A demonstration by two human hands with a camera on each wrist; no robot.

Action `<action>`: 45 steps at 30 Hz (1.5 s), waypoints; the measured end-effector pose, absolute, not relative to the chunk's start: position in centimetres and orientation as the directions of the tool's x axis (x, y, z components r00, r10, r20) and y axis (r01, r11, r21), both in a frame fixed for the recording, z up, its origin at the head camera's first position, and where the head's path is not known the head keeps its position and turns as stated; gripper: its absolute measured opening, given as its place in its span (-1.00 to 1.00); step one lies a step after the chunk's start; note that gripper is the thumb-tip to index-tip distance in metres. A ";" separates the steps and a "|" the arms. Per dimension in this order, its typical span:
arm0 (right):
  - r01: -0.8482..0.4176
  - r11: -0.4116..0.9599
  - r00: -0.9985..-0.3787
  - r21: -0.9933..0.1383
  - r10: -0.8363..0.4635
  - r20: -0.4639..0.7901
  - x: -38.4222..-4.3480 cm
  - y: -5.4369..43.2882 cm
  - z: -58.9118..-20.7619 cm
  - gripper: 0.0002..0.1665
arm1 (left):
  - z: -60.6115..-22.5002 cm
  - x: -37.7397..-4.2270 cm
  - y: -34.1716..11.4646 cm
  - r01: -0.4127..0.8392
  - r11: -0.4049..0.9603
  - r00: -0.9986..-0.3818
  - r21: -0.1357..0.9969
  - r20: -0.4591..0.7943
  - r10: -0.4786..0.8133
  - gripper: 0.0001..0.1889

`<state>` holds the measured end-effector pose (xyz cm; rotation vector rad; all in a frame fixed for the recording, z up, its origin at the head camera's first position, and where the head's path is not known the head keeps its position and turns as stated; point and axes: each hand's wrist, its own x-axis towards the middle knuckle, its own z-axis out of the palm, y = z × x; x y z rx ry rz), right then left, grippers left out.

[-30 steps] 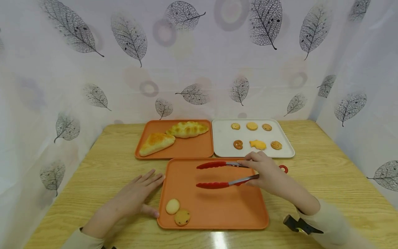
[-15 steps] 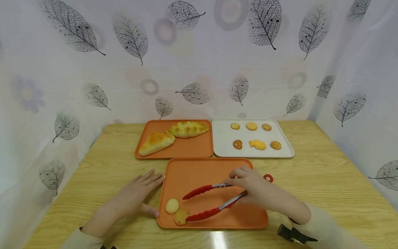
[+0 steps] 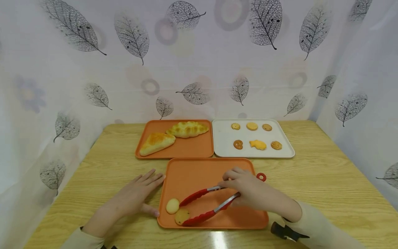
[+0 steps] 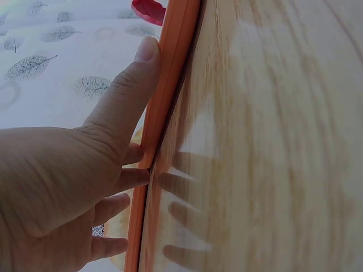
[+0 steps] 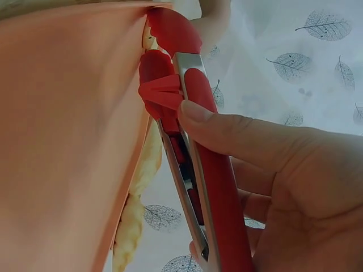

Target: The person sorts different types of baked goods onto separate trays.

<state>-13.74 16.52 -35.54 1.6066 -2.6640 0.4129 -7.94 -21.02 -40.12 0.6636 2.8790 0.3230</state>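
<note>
My right hand (image 3: 248, 188) grips red-tipped metal tongs (image 3: 199, 218) over the front orange tray (image 3: 214, 169). The tongs' arms stand apart, one tip on each side of a round brown cookie (image 3: 182, 217) with dark specks; the near tip overlaps its right edge. Beside it lies a smaller pale round cookie (image 3: 172, 206), close to the far tip. With fingers spread, my left hand (image 3: 133, 195) rests on the table and touches the tray's left edge. The left wrist view shows its thumb (image 4: 146, 54) against the rim. In the right wrist view, my thumb presses the tongs' red handle (image 5: 218, 187).
Behind, a second orange tray (image 3: 192, 150) holds a triangular bread (image 3: 157, 143) and a braided bread (image 3: 187, 129). Right of it, a white tray (image 3: 222, 138) bears several small cookies, among them a fish-shaped one (image 3: 257, 144). A leaf-patterned curtain (image 3: 192, 58) surrounds the wooden table (image 3: 311, 180).
The right hand has moved the tongs left and toward the front, from the tray's middle down to the speckled cookie. The left hand has stayed at the tray's edge.
</note>
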 end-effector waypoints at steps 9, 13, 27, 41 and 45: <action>-0.902 0.408 -0.430 -0.141 -0.879 0.205 -13.8 16.5 -36.2 -0.50 | -40.6 -7.9 -20.8 0.409 0.881 -0.891 0.236 -0.105 0.442 0.16; -0.902 0.405 -0.430 -0.149 -0.874 0.227 -14.0 16.7 -36.5 -0.51 | -40.8 -7.8 -20.7 0.408 0.882 -0.893 0.235 -0.099 0.440 0.15; -0.868 0.482 -0.489 -0.115 -0.793 0.364 -16.3 19.1 -34.7 -0.37 | -40.6 -7.8 -20.3 0.387 0.887 -0.898 0.251 -0.117 0.424 0.16; -0.785 0.607 -0.576 -0.127 -0.637 0.512 -19.6 22.8 -32.8 -0.34 | -40.4 -7.8 -20.4 0.400 0.882 -0.894 0.248 -0.109 0.435 0.16; -0.751 0.643 -0.616 -0.151 -0.599 0.512 -20.4 23.6 -32.4 -0.35 | -40.3 -7.7 -20.5 0.398 0.882 -0.894 0.252 -0.110 0.435 0.15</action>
